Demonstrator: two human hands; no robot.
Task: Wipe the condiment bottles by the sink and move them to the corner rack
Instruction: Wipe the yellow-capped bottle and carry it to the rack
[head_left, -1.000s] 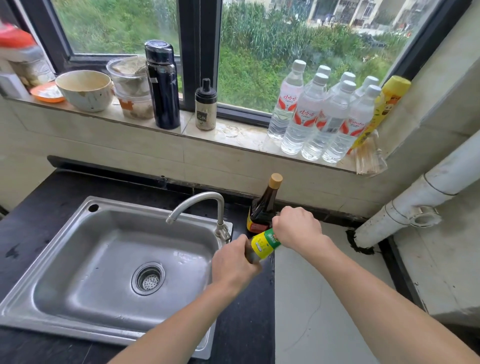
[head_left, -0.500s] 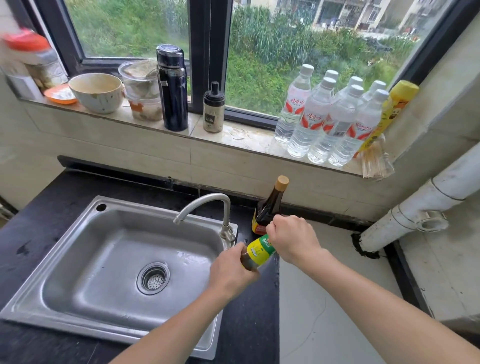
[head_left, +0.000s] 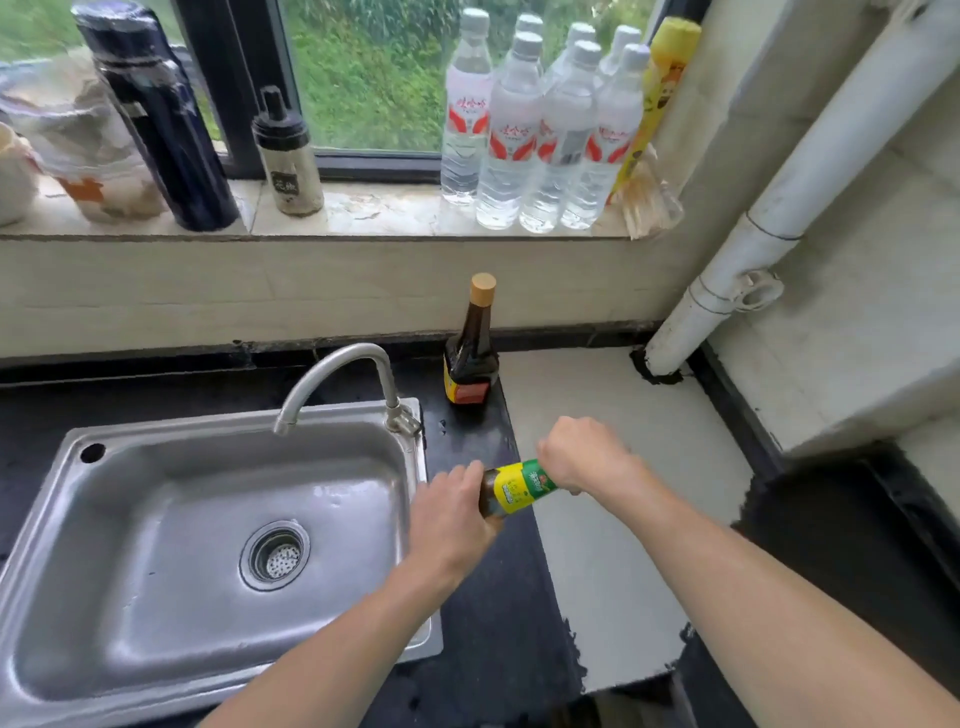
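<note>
A dark condiment bottle with a yellow-green label (head_left: 514, 487) lies tilted between my hands, just right of the sink's rim. My left hand (head_left: 451, 514) grips its lower end. My right hand (head_left: 584, 453) is closed over its upper end, hiding the cap. A second dark sauce bottle with a tan cap (head_left: 470, 349) stands upright on the black counter against the wall, behind my hands and apart from them. No cloth and no rack show in view.
A steel sink (head_left: 130, 670) with a curved tap (head_left: 340, 376) fills the left. The window sill (head_left: 374, 210) carries several water bottles (head_left: 540, 135), a dark flask (head_left: 161, 119), a small shaker (head_left: 288, 150) and a yellow bottle (head_left: 657, 98). A white pipe (head_left: 769, 208) slants down at right.
The view has tipped down and come closer. Both hands and the labelled bottle have stayed together by the sink's right rim, shifting slightly toward me from the standing bottle.
</note>
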